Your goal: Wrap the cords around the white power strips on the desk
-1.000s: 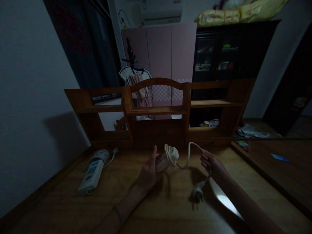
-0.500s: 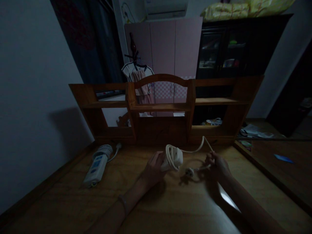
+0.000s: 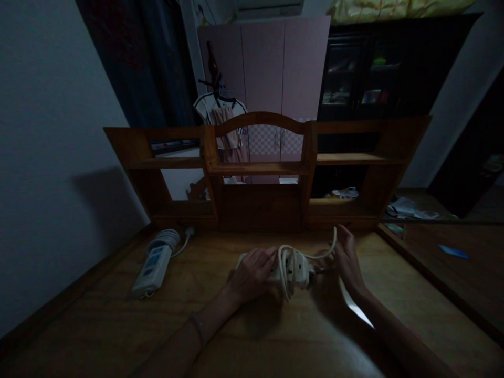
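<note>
Our left hand (image 3: 254, 272) clasps the power strip (image 3: 301, 270) — likely light, rigid, best held mid-body; whether our right hand (image 3: 348, 261) pinches the pliant cord (image 3: 323, 256), we cannot tell.

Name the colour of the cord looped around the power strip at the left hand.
The cord looks cream-white; head view, dimly lit.

Left hand (image 3: 254, 272) curled palm-down; right hand (image 3: 348, 258) upright, edge-on.

Left forearm (image 3: 173, 344) is wearing a slim, rounded band (image 3: 198, 328), detail blurring in dim light; right forearm (image 3: 397, 331) and both hands (image 3: 254, 274) are showing bare.
</note>
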Action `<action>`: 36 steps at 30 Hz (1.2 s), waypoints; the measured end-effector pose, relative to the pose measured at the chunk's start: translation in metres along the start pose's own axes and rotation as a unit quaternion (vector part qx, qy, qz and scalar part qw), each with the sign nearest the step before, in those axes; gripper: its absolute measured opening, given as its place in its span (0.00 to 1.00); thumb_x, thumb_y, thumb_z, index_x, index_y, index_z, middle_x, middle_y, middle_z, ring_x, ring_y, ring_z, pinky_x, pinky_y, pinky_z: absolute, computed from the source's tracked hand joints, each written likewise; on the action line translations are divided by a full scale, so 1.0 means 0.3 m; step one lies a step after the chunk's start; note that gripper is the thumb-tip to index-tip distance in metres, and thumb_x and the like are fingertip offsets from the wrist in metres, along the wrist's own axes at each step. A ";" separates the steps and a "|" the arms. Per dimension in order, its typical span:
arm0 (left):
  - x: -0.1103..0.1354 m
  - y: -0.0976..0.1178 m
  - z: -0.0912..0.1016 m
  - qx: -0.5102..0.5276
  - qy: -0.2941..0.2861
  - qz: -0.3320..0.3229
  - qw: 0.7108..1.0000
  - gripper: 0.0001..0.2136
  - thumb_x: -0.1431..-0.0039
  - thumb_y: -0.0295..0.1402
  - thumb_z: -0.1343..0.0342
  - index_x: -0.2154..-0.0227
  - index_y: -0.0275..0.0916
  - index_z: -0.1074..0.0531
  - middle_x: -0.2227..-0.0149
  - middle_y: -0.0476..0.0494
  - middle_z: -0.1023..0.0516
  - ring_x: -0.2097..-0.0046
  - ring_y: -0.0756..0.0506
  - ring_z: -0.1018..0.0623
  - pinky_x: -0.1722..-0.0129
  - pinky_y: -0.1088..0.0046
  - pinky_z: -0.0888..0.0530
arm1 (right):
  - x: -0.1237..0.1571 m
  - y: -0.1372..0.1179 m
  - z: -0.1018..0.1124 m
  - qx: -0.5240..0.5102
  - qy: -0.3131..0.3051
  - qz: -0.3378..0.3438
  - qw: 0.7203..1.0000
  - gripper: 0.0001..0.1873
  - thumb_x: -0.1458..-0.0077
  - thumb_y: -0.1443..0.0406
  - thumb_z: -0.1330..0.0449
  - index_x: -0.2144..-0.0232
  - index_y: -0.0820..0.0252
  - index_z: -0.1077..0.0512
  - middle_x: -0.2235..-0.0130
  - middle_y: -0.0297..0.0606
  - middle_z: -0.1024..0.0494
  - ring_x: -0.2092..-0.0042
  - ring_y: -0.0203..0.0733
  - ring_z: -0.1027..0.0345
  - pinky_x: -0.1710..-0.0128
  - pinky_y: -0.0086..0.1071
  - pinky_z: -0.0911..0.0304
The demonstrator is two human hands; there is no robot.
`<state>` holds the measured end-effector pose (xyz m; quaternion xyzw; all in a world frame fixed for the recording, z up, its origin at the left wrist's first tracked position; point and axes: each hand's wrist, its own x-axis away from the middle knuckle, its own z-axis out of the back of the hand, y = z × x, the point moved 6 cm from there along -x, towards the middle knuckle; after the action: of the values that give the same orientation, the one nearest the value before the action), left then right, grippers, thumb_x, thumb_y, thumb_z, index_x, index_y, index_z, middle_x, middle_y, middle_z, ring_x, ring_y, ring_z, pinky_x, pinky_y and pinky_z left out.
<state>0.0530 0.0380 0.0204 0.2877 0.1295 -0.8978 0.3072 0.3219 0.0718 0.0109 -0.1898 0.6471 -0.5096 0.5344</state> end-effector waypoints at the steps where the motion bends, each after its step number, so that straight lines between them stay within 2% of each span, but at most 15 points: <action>1: -0.001 0.001 0.002 -0.004 0.000 -0.002 1.000 0.25 0.42 0.34 0.49 0.41 0.36 0.42 0.43 0.35 0.33 0.47 0.40 0.30 0.49 0.62 0.32 | 0.012 -0.054 0.001 0.018 0.016 0.038 0.999 0.24 0.40 0.63 0.51 0.41 0.54 0.44 0.38 0.41 0.42 0.38 0.46 0.48 0.39 0.47 0.53; 3: -0.003 0.001 0.006 -0.013 -0.003 -0.005 1.000 0.26 0.41 0.34 0.49 0.41 0.36 0.43 0.43 0.35 0.33 0.47 0.41 0.30 0.50 0.62 0.31 | 0.042 -0.165 -0.001 0.053 0.040 0.122 0.990 0.23 0.40 0.65 0.52 0.42 0.54 0.42 0.36 0.42 0.45 0.36 0.48 0.53 0.38 0.51 0.57; 5: -0.006 0.003 0.006 -0.025 -0.018 -0.012 0.999 0.25 0.41 0.34 0.50 0.40 0.37 0.44 0.41 0.36 0.35 0.48 0.41 0.30 0.50 0.61 0.31 | 0.081 -0.260 -0.030 0.087 0.008 0.220 0.972 0.23 0.40 0.66 0.51 0.42 0.54 0.41 0.36 0.42 0.46 0.35 0.50 0.55 0.38 0.53 0.58; 8: -0.011 0.013 0.003 -0.054 -0.046 -0.035 0.997 0.24 0.38 0.32 0.52 0.40 0.40 0.44 0.38 0.37 0.39 0.51 0.42 0.29 0.52 0.61 0.32 | 0.144 -0.321 -0.103 0.121 -0.106 0.310 0.937 0.26 0.40 0.68 0.52 0.40 0.53 0.44 0.36 0.41 0.45 0.35 0.51 0.56 0.38 0.54 0.56; 12: -0.017 0.037 0.000 -0.092 -0.055 -0.077 0.991 0.22 0.37 0.28 0.52 0.41 0.48 0.43 0.38 0.43 0.39 0.51 0.43 0.30 0.51 0.60 0.33 | 0.205 -0.312 -0.193 0.139 -0.294 0.354 0.877 0.30 0.41 0.66 0.55 0.36 0.57 0.49 0.36 0.43 0.43 0.35 0.51 0.53 0.37 0.55 0.60; 14: -0.016 0.045 -0.005 -0.098 -0.058 -0.094 0.989 0.23 0.37 0.27 0.53 0.41 0.51 0.42 0.39 0.44 0.37 0.50 0.43 0.30 0.50 0.59 0.33 | 0.216 -0.303 -0.208 0.146 -0.354 0.366 0.848 0.31 0.42 0.64 0.54 0.36 0.58 0.50 0.38 0.43 0.39 0.37 0.51 0.48 0.36 0.57 0.64; 17: -0.015 0.041 -0.016 -0.102 -0.069 -0.084 0.989 0.24 0.36 0.28 0.53 0.39 0.52 0.45 0.43 0.43 0.33 0.49 0.42 0.31 0.49 0.60 0.34 | 0.207 -0.292 -0.201 0.169 -0.368 0.372 0.835 0.30 0.44 0.66 0.51 0.38 0.58 0.45 0.45 0.44 0.31 0.43 0.50 0.40 0.37 0.58 0.64; 21: -0.017 0.017 -0.016 -0.105 -0.075 -0.010 0.992 0.29 0.38 0.26 0.53 0.36 0.50 0.51 0.49 0.40 0.30 0.51 0.42 0.30 0.50 0.60 0.34 | 0.178 -0.274 -0.178 0.197 -0.289 0.361 0.865 0.24 0.44 0.70 0.50 0.45 0.58 0.37 0.53 0.44 0.28 0.49 0.49 0.37 0.41 0.55 0.51; 24: -0.017 -0.006 -0.010 -0.082 -0.076 0.057 0.992 0.34 0.42 0.25 0.50 0.35 0.47 0.55 0.51 0.39 0.31 0.51 0.41 0.30 0.51 0.62 0.34 | 0.164 -0.256 -0.161 0.204 -0.230 0.344 0.887 0.22 0.44 0.72 0.49 0.46 0.59 0.36 0.51 0.47 0.31 0.48 0.50 0.38 0.47 0.48 0.41; 26: -0.014 -0.027 -0.005 -0.065 -0.067 0.101 0.990 0.36 0.44 0.26 0.49 0.34 0.46 0.57 0.52 0.39 0.31 0.51 0.40 0.31 0.52 0.63 0.34 | 0.163 -0.250 -0.156 0.204 -0.221 0.333 0.894 0.22 0.44 0.73 0.50 0.47 0.59 0.36 0.51 0.48 0.32 0.49 0.49 0.38 0.52 0.44 0.38; 28: -0.009 -0.053 0.000 -0.060 -0.054 0.145 0.986 0.36 0.44 0.27 0.49 0.34 0.46 0.57 0.52 0.40 0.32 0.51 0.41 0.31 0.52 0.64 0.34 | 0.174 -0.252 -0.163 0.207 -0.247 0.326 0.889 0.23 0.45 0.73 0.49 0.47 0.58 0.36 0.51 0.47 0.31 0.51 0.48 0.36 0.54 0.41 0.37; 30: -0.003 -0.077 0.005 -0.062 -0.043 0.183 0.980 0.35 0.42 0.29 0.49 0.35 0.47 0.57 0.52 0.40 0.32 0.53 0.41 0.31 0.52 0.64 0.35 | 0.199 -0.263 -0.180 0.207 -0.301 0.323 0.873 0.23 0.44 0.72 0.49 0.46 0.58 0.36 0.52 0.47 0.30 0.54 0.46 0.35 0.56 0.39 0.37; 33: 0.002 -0.100 0.012 -0.064 -0.037 0.222 0.972 0.34 0.41 0.33 0.48 0.35 0.47 0.57 0.53 0.41 0.33 0.54 0.42 0.31 0.53 0.65 0.34 | 0.254 -0.282 -0.217 0.216 -0.389 0.315 0.838 0.20 0.42 0.68 0.48 0.47 0.58 0.36 0.55 0.45 0.28 0.57 0.44 0.33 0.59 0.36 0.38; 36: 0.000 -0.103 0.022 -0.063 -0.028 0.237 0.969 0.36 0.43 0.32 0.47 0.35 0.47 0.57 0.52 0.41 0.33 0.54 0.42 0.31 0.52 0.65 0.34 | 0.307 -0.281 -0.254 0.252 -0.453 0.298 0.801 0.14 0.39 0.62 0.48 0.51 0.58 0.33 0.62 0.41 0.25 0.62 0.42 0.30 0.62 0.32 0.39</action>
<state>0.0307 0.0592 0.0274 0.2652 0.1050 -0.7973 0.5319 0.1965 -0.0007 0.0308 -0.0555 0.2041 -0.3265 0.9212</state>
